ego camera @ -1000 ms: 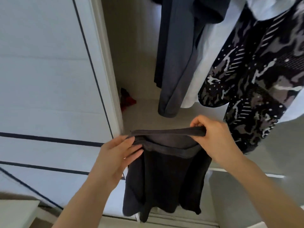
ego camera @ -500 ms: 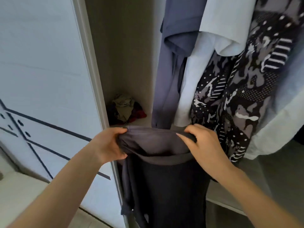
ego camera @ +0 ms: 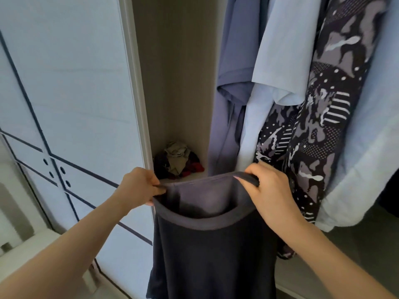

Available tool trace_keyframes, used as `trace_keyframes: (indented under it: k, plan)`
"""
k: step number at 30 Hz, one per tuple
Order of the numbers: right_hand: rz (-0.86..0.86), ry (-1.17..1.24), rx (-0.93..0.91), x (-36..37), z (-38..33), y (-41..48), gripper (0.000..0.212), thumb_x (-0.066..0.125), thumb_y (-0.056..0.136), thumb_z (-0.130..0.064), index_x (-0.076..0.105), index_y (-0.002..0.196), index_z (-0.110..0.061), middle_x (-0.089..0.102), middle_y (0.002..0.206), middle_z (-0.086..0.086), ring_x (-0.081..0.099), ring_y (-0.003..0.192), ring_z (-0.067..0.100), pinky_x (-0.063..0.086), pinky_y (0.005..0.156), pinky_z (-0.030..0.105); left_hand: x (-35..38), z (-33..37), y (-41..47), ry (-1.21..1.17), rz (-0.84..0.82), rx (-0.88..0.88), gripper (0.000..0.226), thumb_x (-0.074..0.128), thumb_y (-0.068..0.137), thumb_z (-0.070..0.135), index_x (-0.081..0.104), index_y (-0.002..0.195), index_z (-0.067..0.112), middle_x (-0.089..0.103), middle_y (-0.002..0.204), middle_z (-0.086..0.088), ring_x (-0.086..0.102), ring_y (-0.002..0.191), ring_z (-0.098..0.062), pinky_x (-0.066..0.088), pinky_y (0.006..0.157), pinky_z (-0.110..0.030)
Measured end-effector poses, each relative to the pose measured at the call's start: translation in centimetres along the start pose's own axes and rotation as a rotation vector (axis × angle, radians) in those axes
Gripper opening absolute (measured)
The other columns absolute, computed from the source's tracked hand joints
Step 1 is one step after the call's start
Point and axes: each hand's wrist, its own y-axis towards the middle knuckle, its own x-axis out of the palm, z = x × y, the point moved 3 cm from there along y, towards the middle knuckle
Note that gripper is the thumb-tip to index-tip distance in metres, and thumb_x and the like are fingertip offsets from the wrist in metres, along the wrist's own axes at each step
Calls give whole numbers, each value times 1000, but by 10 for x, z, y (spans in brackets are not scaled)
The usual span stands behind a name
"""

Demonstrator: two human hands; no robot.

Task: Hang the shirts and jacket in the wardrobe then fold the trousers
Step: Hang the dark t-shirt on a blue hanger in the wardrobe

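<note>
head view: the trousers (ego camera: 211, 244) hung in front of the open wardrobe (ego camera: 179, 83), held up in the air by the waistband. their long axis ran straight up and down, waistband at the top and legs pointing to the floor. the band was stretched left to right between the two hands and gaped open toward the camera. the left hand (ego camera: 138, 186) pinched the left end of the band with curled fingers; the right hand (ego camera: 265, 190) had its fingers hooked over the right end, gripping it.

behind them stood the wardrobe's beige inner wall, and to the left a white door (ego camera: 64, 104) with thin dark lines. a crumpled pile (ego camera: 178, 160) of clothes lay on the wardrobe floor in the corner. to the right hung a blue-grey shirt (ego camera: 233, 61), a pale blue shirt (ego camera: 280, 50), a patterned jacket (ego camera: 323, 126) and another pale garment (ego camera: 367, 147).

the trouser legs were cut off by the bottom edge, and the hanging clothes ran out past the top. the pale shapes at the lower left were too blurred to name.
</note>
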Motion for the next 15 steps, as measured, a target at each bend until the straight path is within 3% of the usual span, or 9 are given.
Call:
trace_keyframes:
  k: [1,3,6,9,12,13,15]
  plan:
    - [0,-10,1,-1,0,1,30,70,87,-17,47,69,-25,42,66,-14,45,61,-1,34,59,7,-2,2,0,-29,-41,-19,12,79,80,15,71,73,13,71,76,-8,72,73,-24,61,74,-34]
    - [-11,-78,10,-4,3,2,27,68,89,-23,47,72,-24,43,71,-12,45,63,4,37,58,15,-4,4,-1,-315,-191,-113,8,79,79,7,74,85,4,74,87,-16,74,73,-22,61,67,-31]
    - [-54,-286,17,-8,10,2,19,64,90,-30,56,82,-15,48,81,-4,53,67,20,42,54,33,-9,7,-5,-775,-413,-263,30,76,74,6,71,103,-2,74,101,-20,75,83,-25,60,64,-31]
    - [-64,-402,-1,-11,12,3,21,62,91,-33,61,88,-13,51,82,1,56,66,24,35,52,29,-19,15,-3,-900,-519,-251,27,76,71,13,75,96,3,73,103,-18,73,90,-27,61,70,-35]
    - [-28,-446,-15,-16,7,9,24,57,93,-35,63,88,-13,53,78,1,58,65,23,42,47,33,-30,29,0,-925,-550,-182,26,72,78,22,77,100,10,70,115,-15,68,102,-26,54,93,-40]
    - [-18,-449,-15,-17,4,12,25,55,93,-36,63,88,-13,52,77,1,57,65,22,45,47,35,-34,36,0,-921,-549,-155,24,70,79,24,78,98,12,70,116,-14,68,102,-25,53,93,-39]
    - [2,-455,-22,-20,0,18,28,53,92,-37,63,85,-13,51,74,0,56,62,21,45,46,35,-42,51,2,-914,-499,-91,23,67,82,24,80,96,12,72,113,-12,71,96,-23,60,79,-36]
